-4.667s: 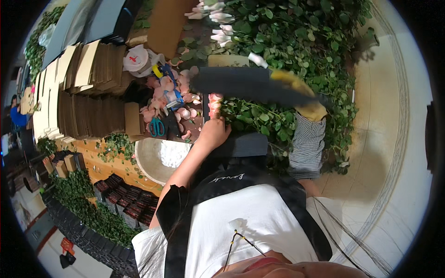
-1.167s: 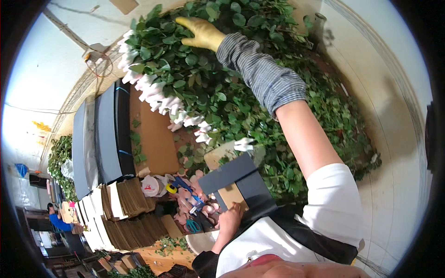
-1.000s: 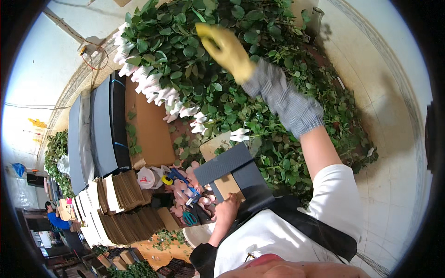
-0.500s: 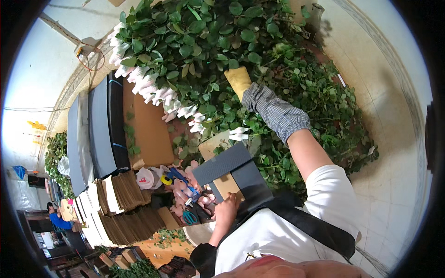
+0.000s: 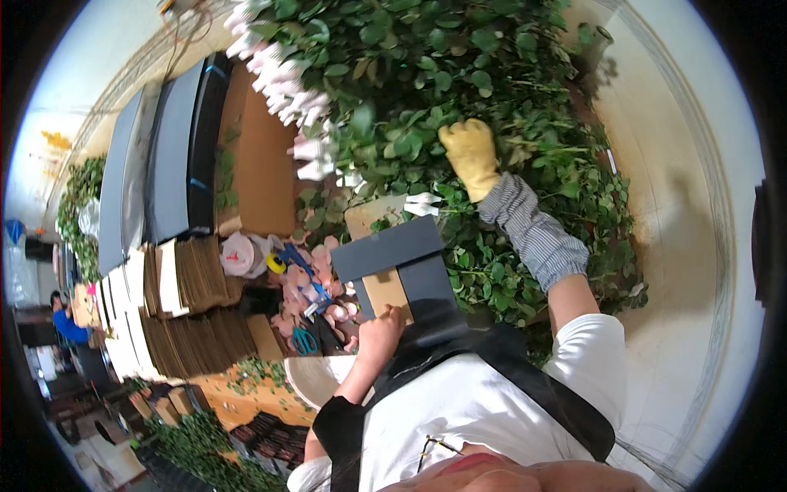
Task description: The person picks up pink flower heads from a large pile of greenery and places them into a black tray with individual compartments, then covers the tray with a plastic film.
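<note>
Your right hand (image 5: 470,156), in a yellow glove w/ a striped grey sleeve (image 5: 533,234) behind it, is deep in the pile of green leafy stems (image 5: 459,66). Grip there: fingers curl into the leaves, but can't tell if they're closed on a stem, foliage hides the tips. Your left hand (image 5: 382,322), bare, is clenched on the lower edge of the dark grey board (image 5: 402,266), which you hold close in front of your chest, a brown cardboard strip showing on it. The stems lie heaped across the surface, spreading from just beside the board out to the far rim; white and pale pink flower heads (image 5: 283,78) line the heap's left edge. Left of the board: small pink bits (image 5: 316,283), blue-handled scissors (image 5: 304,340), a tape roll (image 5: 238,256), stacks of flat cardboard (image 5: 184,307). Dark panels (image 5: 168,164) sit beyond. Far left, another person in blue (image 5: 67,321).
</note>
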Motion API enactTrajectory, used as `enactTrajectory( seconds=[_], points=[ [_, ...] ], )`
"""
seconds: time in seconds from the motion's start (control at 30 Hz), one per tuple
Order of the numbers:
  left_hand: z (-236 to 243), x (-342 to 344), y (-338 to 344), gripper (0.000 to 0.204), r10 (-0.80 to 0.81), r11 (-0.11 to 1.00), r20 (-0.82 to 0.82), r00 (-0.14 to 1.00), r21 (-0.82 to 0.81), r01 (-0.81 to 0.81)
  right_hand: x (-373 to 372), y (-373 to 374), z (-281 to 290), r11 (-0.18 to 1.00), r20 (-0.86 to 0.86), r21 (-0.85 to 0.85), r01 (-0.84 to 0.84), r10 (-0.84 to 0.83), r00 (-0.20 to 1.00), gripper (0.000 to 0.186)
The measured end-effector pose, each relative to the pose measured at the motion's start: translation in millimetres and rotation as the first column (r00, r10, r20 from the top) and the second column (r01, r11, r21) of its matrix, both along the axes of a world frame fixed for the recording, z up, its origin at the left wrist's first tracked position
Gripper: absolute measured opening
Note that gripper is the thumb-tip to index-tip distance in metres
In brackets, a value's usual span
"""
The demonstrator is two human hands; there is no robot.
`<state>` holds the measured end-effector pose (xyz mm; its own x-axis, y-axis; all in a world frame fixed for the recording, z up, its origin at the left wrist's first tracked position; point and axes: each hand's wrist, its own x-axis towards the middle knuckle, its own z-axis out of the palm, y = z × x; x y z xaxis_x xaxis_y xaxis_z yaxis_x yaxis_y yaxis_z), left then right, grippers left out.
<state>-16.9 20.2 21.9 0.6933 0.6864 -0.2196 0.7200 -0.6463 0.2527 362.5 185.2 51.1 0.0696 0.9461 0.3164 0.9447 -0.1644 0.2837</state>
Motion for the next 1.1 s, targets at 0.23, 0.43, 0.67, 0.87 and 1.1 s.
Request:
enactTrajectory(
  seconds=[0.23, 0.43, 0.67, 0.87, 1.1],
  points=[
    [-9, 11, -1, 0.018, 0.006, 1.0, -0.009, 1.0, 0.016, -0.005, 13, -62, -41, 0.958, -0.251, -0.274, 0.085, -0.157, 0.955, 0.052],
    [-13, 4, -3, 0.017, 0.014, 1.0, 0.07, 0.997, 0.027, -0.016, -37, -48, -9, 0.97, -0.423, 0.015, -0.243, 0.226, 0.877, 0.05],
    [-10, 9, 0, 0.015, -0.016, 0.999, 0.109, 0.994, 0.045, 0.011, 44, 34, -62, 0.99, -0.593, -0.128, 0.052, -0.119, 0.796, 0.052],
    [-25, -1, -7, 0.025, 0.027, 1.0, 0.003, 1.0, -0.005, -0.027, -58, 10, 28, 0.747, -0.197, 0.247, -0.617, 0.662, 0.723, 0.045],
    [-10, 6, 1, 0.021, -0.074, 0.997, 0.031, 0.997, 0.038, 0.073, -8, -47, 42, 0.973, -0.003, -0.037, -0.226, 0.226, 0.974, 0.036]
  ],
)
